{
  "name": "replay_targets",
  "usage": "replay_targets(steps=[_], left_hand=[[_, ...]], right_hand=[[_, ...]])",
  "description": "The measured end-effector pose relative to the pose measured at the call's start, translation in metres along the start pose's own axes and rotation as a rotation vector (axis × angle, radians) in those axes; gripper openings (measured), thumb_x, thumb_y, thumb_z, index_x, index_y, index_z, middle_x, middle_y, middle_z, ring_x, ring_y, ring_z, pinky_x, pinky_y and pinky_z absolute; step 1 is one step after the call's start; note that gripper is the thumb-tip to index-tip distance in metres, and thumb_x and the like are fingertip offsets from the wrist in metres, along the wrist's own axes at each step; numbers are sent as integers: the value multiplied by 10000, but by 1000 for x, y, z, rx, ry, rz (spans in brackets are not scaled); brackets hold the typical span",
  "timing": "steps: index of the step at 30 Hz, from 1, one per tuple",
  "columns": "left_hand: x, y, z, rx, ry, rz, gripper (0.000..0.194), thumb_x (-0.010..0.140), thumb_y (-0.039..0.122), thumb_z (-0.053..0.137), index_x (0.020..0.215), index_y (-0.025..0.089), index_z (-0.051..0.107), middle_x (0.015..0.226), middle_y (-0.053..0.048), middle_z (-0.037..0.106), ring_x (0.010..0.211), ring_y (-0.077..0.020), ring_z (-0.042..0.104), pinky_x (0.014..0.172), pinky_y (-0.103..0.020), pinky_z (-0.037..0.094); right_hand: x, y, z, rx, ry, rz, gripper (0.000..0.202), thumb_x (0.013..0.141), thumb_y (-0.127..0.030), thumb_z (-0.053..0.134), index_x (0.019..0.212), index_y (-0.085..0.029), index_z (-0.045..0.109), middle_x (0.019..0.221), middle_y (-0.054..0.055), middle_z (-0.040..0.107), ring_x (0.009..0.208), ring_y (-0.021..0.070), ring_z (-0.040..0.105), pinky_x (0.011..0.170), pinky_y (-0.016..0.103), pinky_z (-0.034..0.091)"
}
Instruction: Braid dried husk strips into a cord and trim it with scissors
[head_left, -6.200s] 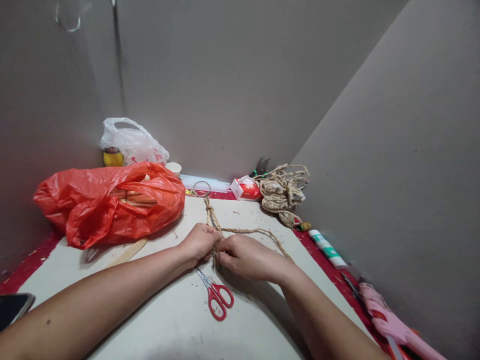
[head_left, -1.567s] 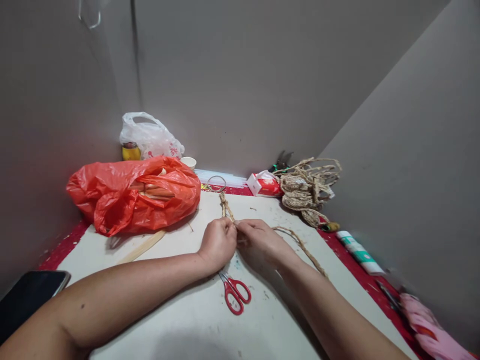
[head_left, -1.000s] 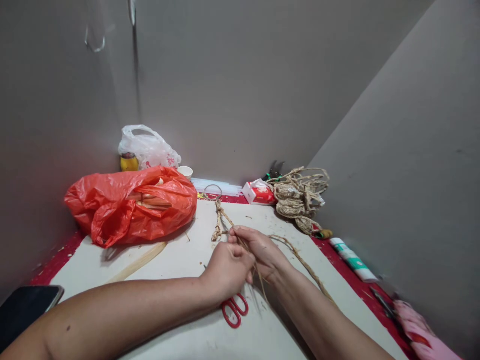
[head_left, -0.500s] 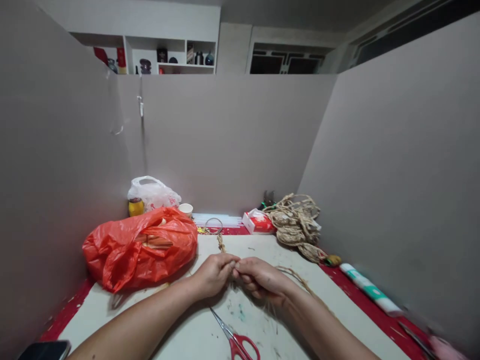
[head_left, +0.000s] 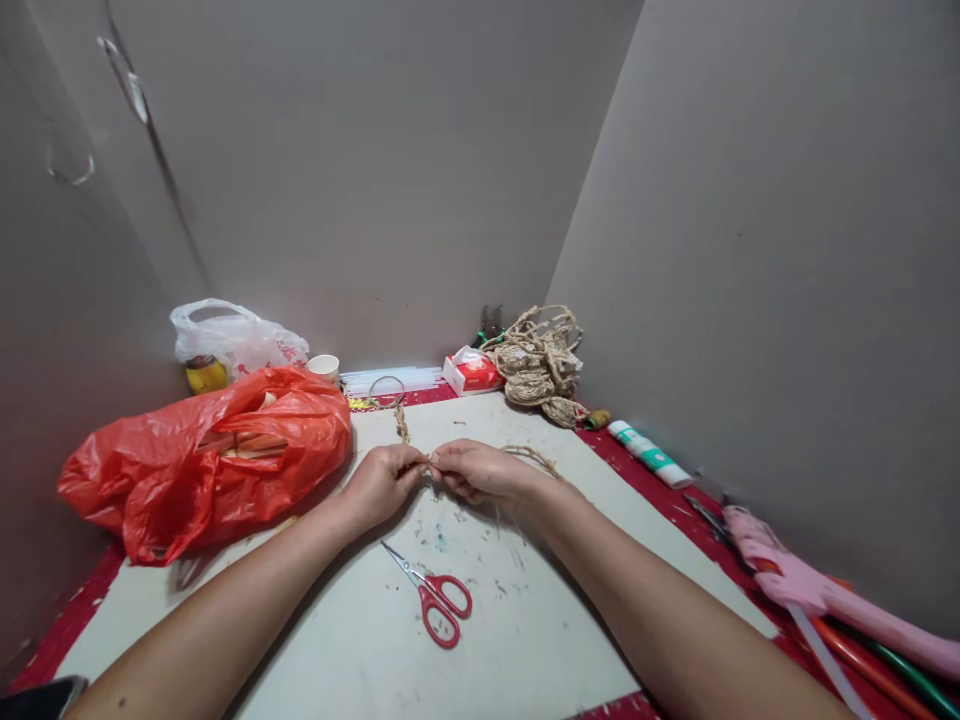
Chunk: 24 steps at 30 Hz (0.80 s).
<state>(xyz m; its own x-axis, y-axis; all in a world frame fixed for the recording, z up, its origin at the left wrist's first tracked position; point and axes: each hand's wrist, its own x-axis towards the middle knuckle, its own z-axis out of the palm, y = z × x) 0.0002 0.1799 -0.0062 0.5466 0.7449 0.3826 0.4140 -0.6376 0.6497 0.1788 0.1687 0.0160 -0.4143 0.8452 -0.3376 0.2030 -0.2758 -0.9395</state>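
Note:
My left hand (head_left: 381,486) and my right hand (head_left: 480,470) meet at the middle of the white board, thumbs and fingertips pinched together. Between them they hold a jute rope, though the pinched bit is mostly hidden by fingers. Just beyond, a knotted length of the jute rope (head_left: 402,424) runs up to a metal ring (head_left: 386,392). Another loose stretch of rope (head_left: 536,459) curves out behind my right wrist. Closer to me, scissors with red handles (head_left: 441,606) lie on the board, their tips pointing up and left.
At left lies a red plastic bag (head_left: 202,460) with sticks inside. Behind it stand a white plastic bag (head_left: 240,340) and a paper cup (head_left: 324,368). A tissue box (head_left: 472,372), a jute rope bundle (head_left: 541,365) and a green-white roll (head_left: 651,454) line the back and right.
The view has tilted down and turned right, bringing the whole scissors and a pink item at right into sight. Both hands keep their pinch on the rope.

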Motion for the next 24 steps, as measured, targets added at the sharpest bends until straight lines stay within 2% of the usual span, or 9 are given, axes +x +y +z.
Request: replay_targets(steps=[5,8,11,13,15,17,18,21,24], left_hand=[[-2,2,1,-8,60,-13,213,811,172,467,751,144,669,697,-27,645,641,-122,530,629,-222,383],[-1,-1,3,-147,149,-106,197,781,194,475,696,134,642,640,-7,602,614,-116,499,612,-220,374],[1,-5,5,-280,204,-192,169,744,224,497,672,130,616,612,4,567,598,-112,481,594,-220,372],[2,-7,6,-323,209,-214,165,729,239,500,657,132,604,588,13,539,572,-105,459,573,-219,362],[2,-9,8,-357,202,-228,158,716,240,504,640,135,593,568,23,515,551,-98,438,559,-217,352],[1,-9,8,-389,196,-243,138,699,229,514,632,136,589,564,28,508,546,-93,430,560,-216,350],[1,-9,8,-403,192,-251,128,692,223,519,632,136,591,562,30,509,543,-92,427,560,-216,351],[-1,-9,7,-429,189,-270,114,680,213,526,640,135,599,546,35,510,533,-91,425,560,-217,354],[-2,-7,6,-439,207,-273,117,676,205,519,631,131,598,540,38,505,533,-89,423,559,-216,354]], right_hand=[[4,-4,2,-135,138,-62,216,764,-314,509,604,-168,510,434,-80,341,365,51,266,372,196,192],[1,-27,-6,-239,352,-161,232,777,-323,508,600,-173,500,450,-60,382,402,69,314,409,215,227],[-19,-55,-8,-318,599,-291,169,793,-298,507,668,-184,504,536,-37,460,491,89,395,482,226,279],[-42,-60,3,-381,669,-359,154,804,-300,505,700,-188,521,590,-29,488,545,97,422,533,232,304],[-68,-48,25,-543,611,-418,199,810,-324,506,668,-188,535,607,-16,512,569,110,439,555,240,312],[-90,-24,53,-776,416,-330,236,824,-334,483,660,-189,570,617,11,572,583,135,486,567,255,317],[-98,-10,66,-902,360,-255,224,823,-339,488,693,-193,598,642,25,609,586,147,509,568,263,310],[-108,21,93,-1204,353,-92,287,867,-385,431,781,-187,619,727,86,672,626,193,579,565,283,286],[-105,28,100,-1306,374,-33,263,873,-372,415,858,-177,590,769,105,688,664,216,614,554,283,269]])
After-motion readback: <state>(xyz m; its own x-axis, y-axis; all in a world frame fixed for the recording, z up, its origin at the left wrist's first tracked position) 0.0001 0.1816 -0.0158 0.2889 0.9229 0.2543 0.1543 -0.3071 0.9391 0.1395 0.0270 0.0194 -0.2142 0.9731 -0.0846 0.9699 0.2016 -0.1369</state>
